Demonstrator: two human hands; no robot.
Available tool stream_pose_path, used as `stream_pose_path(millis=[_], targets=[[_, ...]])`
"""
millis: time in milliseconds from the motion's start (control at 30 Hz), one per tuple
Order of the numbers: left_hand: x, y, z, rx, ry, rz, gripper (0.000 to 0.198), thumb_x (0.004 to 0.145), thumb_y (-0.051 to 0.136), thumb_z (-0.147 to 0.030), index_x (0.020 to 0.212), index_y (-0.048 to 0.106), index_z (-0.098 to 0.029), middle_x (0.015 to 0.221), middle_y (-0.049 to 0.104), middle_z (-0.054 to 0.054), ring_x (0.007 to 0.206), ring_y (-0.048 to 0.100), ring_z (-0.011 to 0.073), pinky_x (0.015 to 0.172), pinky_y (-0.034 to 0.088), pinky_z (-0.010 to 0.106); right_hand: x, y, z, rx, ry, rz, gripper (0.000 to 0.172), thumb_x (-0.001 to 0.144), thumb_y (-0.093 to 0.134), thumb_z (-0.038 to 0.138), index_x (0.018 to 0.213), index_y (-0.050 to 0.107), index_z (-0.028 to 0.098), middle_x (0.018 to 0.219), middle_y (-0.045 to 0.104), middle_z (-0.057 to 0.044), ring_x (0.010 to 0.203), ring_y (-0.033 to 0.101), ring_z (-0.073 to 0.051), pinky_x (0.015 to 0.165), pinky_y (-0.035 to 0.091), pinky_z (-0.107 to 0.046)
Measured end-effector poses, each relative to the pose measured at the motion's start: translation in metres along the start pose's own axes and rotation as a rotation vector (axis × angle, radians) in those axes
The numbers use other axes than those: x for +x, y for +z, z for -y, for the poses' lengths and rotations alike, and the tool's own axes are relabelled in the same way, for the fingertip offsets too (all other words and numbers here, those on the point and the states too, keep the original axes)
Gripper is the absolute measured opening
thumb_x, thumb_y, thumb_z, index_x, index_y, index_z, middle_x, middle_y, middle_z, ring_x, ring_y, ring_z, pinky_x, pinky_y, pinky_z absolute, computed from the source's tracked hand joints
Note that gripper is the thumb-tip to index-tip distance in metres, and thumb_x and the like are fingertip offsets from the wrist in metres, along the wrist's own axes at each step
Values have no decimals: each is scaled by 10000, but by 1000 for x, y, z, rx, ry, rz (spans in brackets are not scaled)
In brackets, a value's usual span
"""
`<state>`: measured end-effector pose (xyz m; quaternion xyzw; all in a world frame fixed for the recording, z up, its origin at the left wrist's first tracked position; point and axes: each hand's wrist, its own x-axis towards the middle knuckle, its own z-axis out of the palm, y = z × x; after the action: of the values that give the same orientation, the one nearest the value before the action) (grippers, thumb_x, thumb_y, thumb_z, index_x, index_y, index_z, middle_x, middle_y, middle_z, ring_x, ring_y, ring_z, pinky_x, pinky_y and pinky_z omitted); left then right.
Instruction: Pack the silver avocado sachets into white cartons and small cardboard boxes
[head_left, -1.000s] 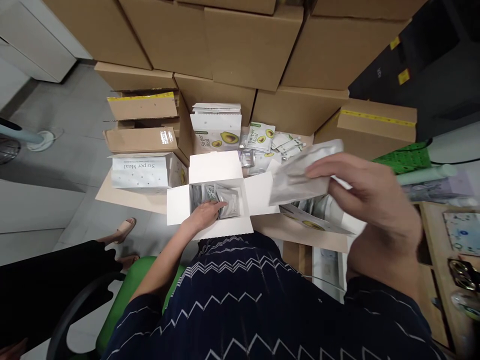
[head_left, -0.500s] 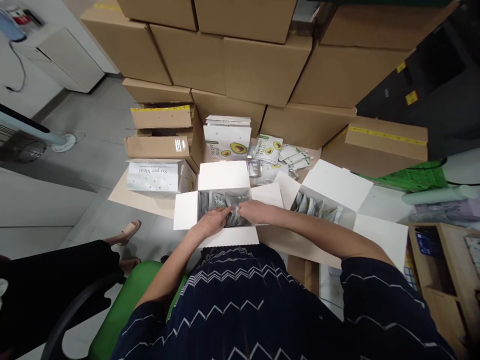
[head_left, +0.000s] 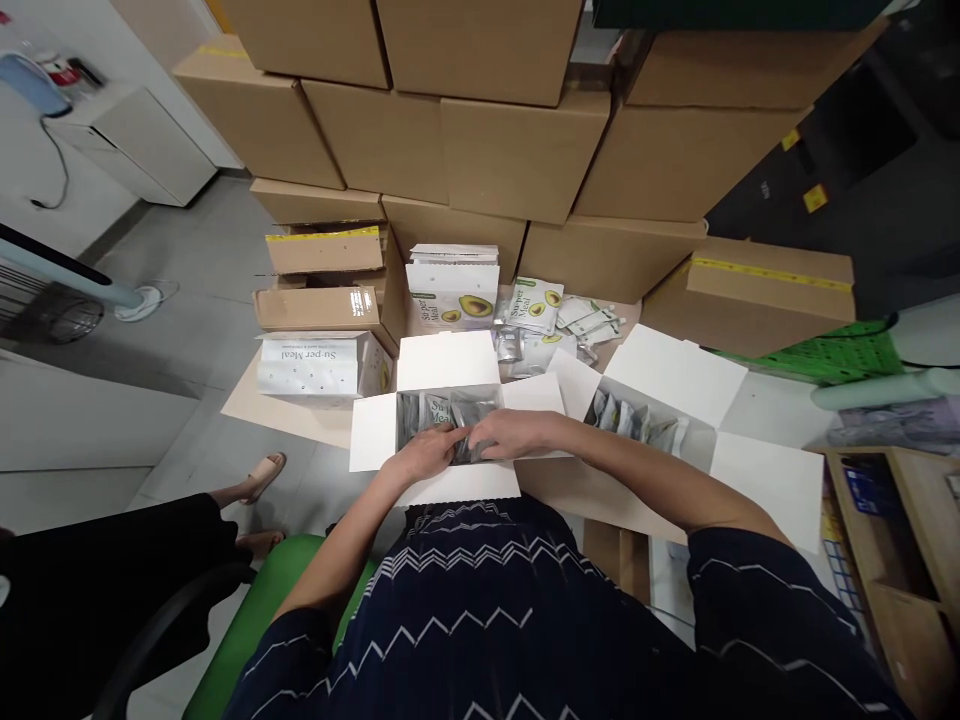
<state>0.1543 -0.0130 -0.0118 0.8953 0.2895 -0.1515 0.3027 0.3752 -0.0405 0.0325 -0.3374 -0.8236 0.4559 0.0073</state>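
Note:
In front of me a white carton [head_left: 448,362] stands with its flaps spread, holding a row of silver-grey pouches [head_left: 437,408], one printed "Su-per Meal". My left hand [head_left: 427,452] reaches over its near wall, the index finger stretched out and touching the pouches. My right hand [head_left: 514,432] dips in from the right with bent fingers, gripping a silver pouch at that end; its fingertips are partly hidden. Both hands nearly meet over the pouches. To the right, a second open white carton [head_left: 675,375] holds more pouches.
Behind are a white avocado-printed box [head_left: 454,290], loose flat packets [head_left: 589,318] and stacked brown cartons [head_left: 525,150]. A closed "Su-per Meal" box [head_left: 311,370] stands at left. Another person's foot [head_left: 264,475] shows beside the green chair [head_left: 262,610].
My right hand has shifted slightly left and its fingers are bent more over the pouch. My left hand stays on the pouches. The camera view has tilted a little.

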Motion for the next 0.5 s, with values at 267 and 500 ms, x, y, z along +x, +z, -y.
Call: stream_pose_path(millis=[267,500], targets=[[-1,1,-1,-24,-24,-15,625,889,358,-73,1470,471,-274,1152,633,78,1102,617,224,929,487,328,29,-107,30,104,89,-253,292,889,563,134,1128,732,138,892,757,-55,769,674,-131,712,482,-229],[-1,4,1,-21,-31,-22,641,884,353,-67,1481,458,-274,1163,628,74,1105,613,216,937,484,325,108,-185,43,174,258,-362,600,980,434,137,1570,324,168,798,723,-17,594,624,-120,634,507,-233]])
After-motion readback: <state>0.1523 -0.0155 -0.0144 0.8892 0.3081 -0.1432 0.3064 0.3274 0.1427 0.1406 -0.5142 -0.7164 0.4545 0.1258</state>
